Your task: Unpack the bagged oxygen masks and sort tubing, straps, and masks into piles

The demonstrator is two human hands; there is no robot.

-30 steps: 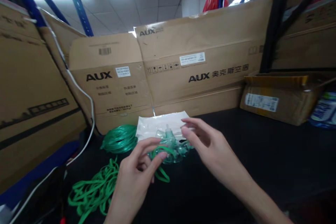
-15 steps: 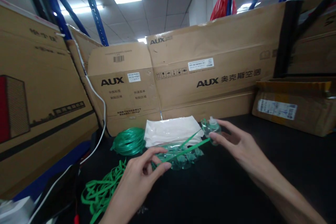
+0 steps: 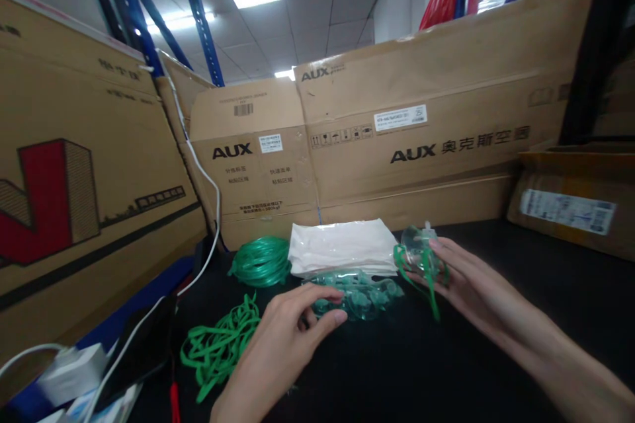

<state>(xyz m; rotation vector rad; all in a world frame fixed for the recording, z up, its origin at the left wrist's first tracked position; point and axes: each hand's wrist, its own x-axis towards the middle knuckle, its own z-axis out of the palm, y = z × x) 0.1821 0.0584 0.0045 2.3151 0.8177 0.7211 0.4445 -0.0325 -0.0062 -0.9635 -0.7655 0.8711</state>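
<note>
My right hand [image 3: 469, 281] grips a clear plastic mask [image 3: 415, 244] with a pale spout on top, holding it above the black tabletop. A green elastic strap [image 3: 429, 287] hangs in loops from the mask. My left hand [image 3: 292, 334] is at the middle, thumb and forefinger apart with nothing between them. Just beyond its fingertips lies a clear bag of greenish plastic parts [image 3: 364, 297]. Left of that hand, partly behind it, is a tangled pile of green elastic straps [image 3: 221, 347].
A coil of green tubing [image 3: 262, 262] and a white packet in clear film [image 3: 342, 246] lie at the back. Cardboard panels [image 3: 357, 172] wall the table. A brown box [image 3: 565, 205] stands at right. On the left are a white cable [image 3: 213, 198] and a white plug adapter [image 3: 74, 373].
My left fingers have let go of the green strap, which was stretched between both hands and now dangles from the mask. The whole view has shifted slightly, with things appearing further right.
</note>
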